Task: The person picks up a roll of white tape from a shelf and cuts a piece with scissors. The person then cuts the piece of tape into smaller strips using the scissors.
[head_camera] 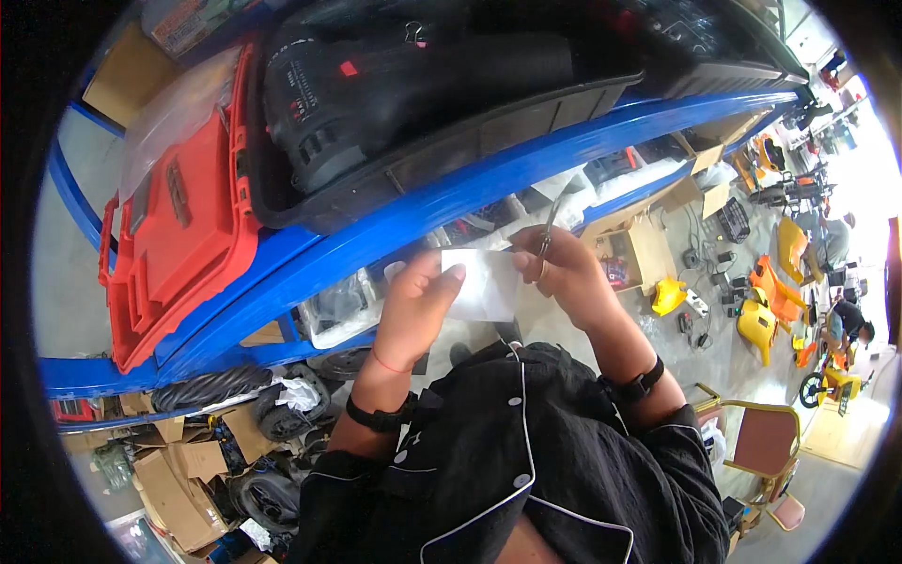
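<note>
A small white sheet [481, 285], paper-like and catching the light, is pinched along its left side by my left hand [414, 299], thumb on top. At the sheet's right edge is my right hand [564, 271], its fingers curled around a slim metal tool [546, 240] that looks like scissors. The tool points up and away, and my fingers partly hide it. Whether the right fingertips touch the sheet I cannot tell. Both hands are in front of my body, just below the blue rack beam [437, 211].
On the blue rack stand a black bin [451, 151] holding dark parts and a red lid [187, 211]. An open cardboard box [652, 254] is beyond my right hand. Yellow fairings [755, 321], a chair [764, 440] and a crouching person [849, 321] are at right. Tyres [266, 502] lie lower left.
</note>
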Available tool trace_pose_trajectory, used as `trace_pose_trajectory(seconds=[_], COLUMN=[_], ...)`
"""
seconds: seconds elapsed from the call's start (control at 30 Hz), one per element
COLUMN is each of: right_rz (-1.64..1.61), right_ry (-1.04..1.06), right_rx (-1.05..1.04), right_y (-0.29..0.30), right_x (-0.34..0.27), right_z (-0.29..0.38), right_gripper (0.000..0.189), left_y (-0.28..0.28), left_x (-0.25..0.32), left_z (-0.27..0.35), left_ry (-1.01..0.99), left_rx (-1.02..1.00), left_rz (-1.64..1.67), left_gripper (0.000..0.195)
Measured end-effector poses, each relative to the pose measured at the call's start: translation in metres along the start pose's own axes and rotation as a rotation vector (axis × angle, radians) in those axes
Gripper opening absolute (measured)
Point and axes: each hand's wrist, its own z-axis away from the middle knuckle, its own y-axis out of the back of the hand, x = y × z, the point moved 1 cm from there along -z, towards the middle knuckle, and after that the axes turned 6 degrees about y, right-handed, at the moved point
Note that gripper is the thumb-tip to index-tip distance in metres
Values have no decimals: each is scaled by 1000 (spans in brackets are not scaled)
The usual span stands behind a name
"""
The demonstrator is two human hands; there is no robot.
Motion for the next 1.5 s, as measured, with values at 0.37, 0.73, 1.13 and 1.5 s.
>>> trace_pose_trajectory(seconds=[0.37, 0.73, 1.13, 1.5], right_rz=[216, 1005, 1184, 1297], right_ry=[-5, 226, 125, 319], right_rx=[-110, 168, 82, 449], right_y=[4, 18, 17, 133], right_x=[31, 107, 117, 39], right_z=[-3, -108, -127, -136], right_gripper=[16, 27, 32, 18], left_y=[1, 40, 41, 22], left_x=[-24, -43, -26, -23], left_z=[5, 30, 64, 29], left_ry=[98, -51, -29, -28], left_rx=[-1, 499, 565, 467], left_rz=[-51, -484, -260, -236], left_gripper=[32, 48, 52, 45])
